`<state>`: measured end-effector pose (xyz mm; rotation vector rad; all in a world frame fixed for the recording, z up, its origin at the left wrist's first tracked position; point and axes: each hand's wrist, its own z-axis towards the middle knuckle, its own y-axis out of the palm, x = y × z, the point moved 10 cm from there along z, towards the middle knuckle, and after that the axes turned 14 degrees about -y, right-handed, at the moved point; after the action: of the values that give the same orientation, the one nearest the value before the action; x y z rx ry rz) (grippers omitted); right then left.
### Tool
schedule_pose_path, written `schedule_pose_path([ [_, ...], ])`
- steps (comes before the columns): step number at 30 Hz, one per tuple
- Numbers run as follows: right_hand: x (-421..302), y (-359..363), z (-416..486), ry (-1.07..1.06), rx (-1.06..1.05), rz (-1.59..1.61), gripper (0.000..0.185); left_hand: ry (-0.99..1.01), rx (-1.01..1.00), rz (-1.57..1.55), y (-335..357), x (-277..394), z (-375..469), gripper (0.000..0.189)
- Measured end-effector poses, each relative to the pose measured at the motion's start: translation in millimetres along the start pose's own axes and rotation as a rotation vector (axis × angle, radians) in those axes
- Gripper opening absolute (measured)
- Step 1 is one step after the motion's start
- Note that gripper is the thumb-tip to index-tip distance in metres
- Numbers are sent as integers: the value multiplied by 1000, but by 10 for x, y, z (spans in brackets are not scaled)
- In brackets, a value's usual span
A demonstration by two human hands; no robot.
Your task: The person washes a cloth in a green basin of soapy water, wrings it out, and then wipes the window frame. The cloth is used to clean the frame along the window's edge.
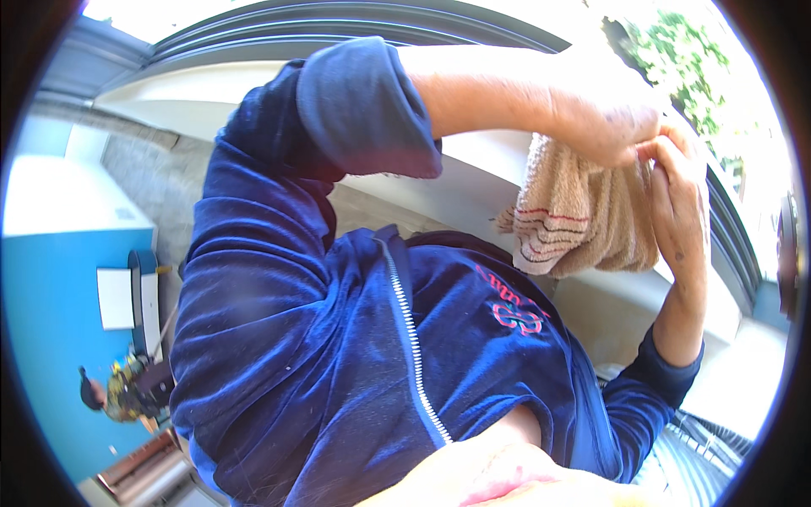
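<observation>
My left hand (618, 130) reaches across from the left, its forearm bare below a rolled blue velvet sleeve. My right hand (681, 190) comes up from the lower right, and its bent fingers meet my left hand. Between them hangs a beige terry towel (608, 215), bunched in folds, with dark and red stripes and a short fringe near one end. Both hands grip its upper part. Strong light washes out part of my left hand, and its fingertips are hidden. The towel hangs in front of a pale window sill (485, 158).
A dark sliding-window frame (355, 28) curves along the top, and another stretch of frame (735, 234) runs down the right. Outside stands a leafy tree (684, 63). At far left a person (123, 393) in a cap and camouflage top is near a blue wall (51, 304).
</observation>
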<state>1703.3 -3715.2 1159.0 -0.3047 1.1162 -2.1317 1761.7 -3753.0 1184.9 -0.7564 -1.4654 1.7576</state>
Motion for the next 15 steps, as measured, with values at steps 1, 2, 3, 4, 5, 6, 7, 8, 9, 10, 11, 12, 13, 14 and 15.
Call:
schedule_pose_path([
  [1,-40,-7,33,-31,-13,1,9,7,41,17,4,-16,-39,17],
  [2,-35,-12,49,-17,-32,-8,9,32,145,29,-70,-7,-93,17],
  [3,-55,-12,91,-32,-42,5,9,67,255,20,-147,-10,-171,17],
  [4,-44,-11,105,-13,-58,22,9,83,316,29,-183,-4,-218,17],
  [5,-48,-38,116,2,-61,26,10,112,363,24,-227,11,-274,16],
  [6,-65,-55,145,-16,-60,44,10,88,354,13,-228,-12,-283,15],
  [7,-72,-74,179,-32,-61,57,10,34,307,25,-199,-47,-271,15],
  [8,-63,-72,208,-36,-68,78,10,8,281,4,-192,-68,-268,14],
  [9,-87,-97,241,-84,-75,103,9,-62,229,42,-149,-113,-252,16],
  [10,-53,-45,262,-72,-117,145,9,-101,197,48,-126,-142,-244,18],
  [11,-20,-18,286,-71,-146,184,9,-139,173,58,-103,-170,-242,21],
  [12,8,12,304,-72,-175,222,9,-167,180,49,-108,-186,-249,21],
  [13,29,32,334,-88,-188,234,9,-199,182,41,-101,-221,-254,21],
  [14,37,34,351,-108,-195,240,9,-229,189,38,-97,-237,-269,21],
  [15,44,47,368,-130,-201,249,9,-245,221,58,-105,-255,-287,20],
])
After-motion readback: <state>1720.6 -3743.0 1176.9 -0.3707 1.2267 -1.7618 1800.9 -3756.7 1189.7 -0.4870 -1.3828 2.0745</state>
